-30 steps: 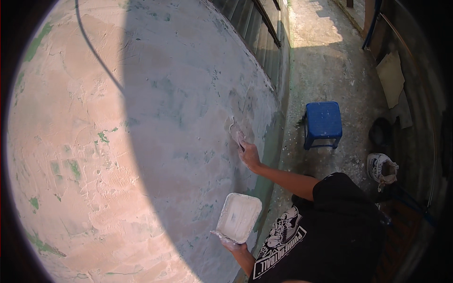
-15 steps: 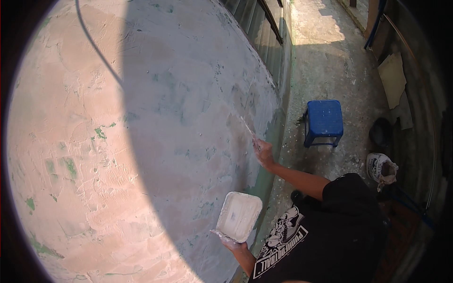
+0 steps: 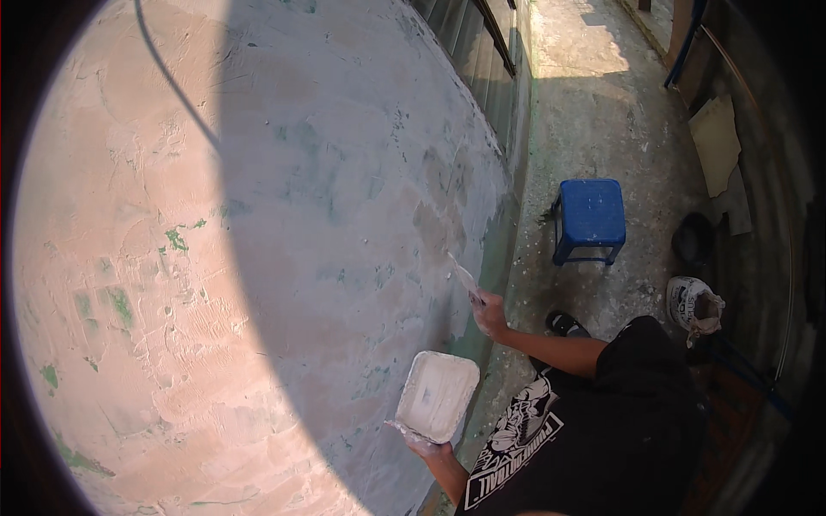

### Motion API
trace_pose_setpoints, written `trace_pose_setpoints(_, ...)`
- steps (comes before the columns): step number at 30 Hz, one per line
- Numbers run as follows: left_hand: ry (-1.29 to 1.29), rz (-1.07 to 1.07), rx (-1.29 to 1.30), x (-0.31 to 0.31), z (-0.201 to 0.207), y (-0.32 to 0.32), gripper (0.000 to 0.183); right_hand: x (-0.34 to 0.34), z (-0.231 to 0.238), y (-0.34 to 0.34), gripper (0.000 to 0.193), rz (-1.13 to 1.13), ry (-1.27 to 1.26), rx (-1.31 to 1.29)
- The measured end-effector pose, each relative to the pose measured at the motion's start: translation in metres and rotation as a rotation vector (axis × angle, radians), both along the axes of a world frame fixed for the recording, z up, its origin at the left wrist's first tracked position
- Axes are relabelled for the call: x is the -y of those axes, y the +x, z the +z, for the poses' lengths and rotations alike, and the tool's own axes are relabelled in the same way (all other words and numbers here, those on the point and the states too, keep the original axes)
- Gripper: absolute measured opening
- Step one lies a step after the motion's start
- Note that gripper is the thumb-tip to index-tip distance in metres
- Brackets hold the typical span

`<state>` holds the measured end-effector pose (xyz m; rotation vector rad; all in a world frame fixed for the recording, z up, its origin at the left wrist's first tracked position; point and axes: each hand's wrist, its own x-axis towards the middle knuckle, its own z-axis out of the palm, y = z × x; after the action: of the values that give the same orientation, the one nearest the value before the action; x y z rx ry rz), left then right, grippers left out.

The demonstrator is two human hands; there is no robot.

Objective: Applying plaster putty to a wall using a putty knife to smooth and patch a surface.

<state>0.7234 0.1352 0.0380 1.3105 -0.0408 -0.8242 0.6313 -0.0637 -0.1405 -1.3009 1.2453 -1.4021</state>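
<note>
My right hand [image 3: 490, 316] is closed round the handle of a putty knife [image 3: 465, 277], its pale, smeared blade pointing up toward the wall. The blade lies close against the plastered wall [image 3: 344, 232]; whether it touches I cannot tell. Lower down, my left hand [image 3: 428, 445] grips the bottom edge of a whitish rectangular tray [image 3: 439, 397] with rounded corners. White paste coats the tray's inside and rim, and some sticks to my left fingers. Patches of green show through the wall's pale coat, and damp-looking darker patches lie just above the knife.
A blue plastic stool [image 3: 592, 212] stands on the concrete walkway [image 3: 594, 129]. Near my right side are an opened white sack [image 3: 691, 303] and a black round container [image 3: 693, 238]. A louvred window [image 3: 469, 52] is set in the wall at the top. Torn board pieces [image 3: 716, 142] lean at far right.
My right hand with the putty knife has moved down and slightly right, away from the darker patch. A foot in a dark sandal now shows more fully. The tray has hardly moved.
</note>
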Motion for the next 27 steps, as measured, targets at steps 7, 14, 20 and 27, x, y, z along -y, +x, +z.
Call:
trace_pose_setpoints(7,-0.019,-0.018,-0.074,-0.001,0.006,-0.011,0.063,0.038,-0.034,0.018,0.014,-0.036,0.386,0.210)
trace_pose_setpoints(14,-0.070,-0.037,-0.141,-0.005,-0.001,-0.009,0.061,0.014,0.015,0.011,0.015,0.130,0.433,0.322)
trace_pose_setpoints(20,-0.067,-0.017,-0.156,-0.001,-0.001,-0.007,0.062,0.037,0.038,-0.002,0.022,-0.132,0.284,0.372)
trace_pose_setpoints(27,-0.019,-0.021,-0.052,-0.018,-0.024,0.004,0.071,0.068,0.048,0.033,0.038,-0.184,0.029,0.000)
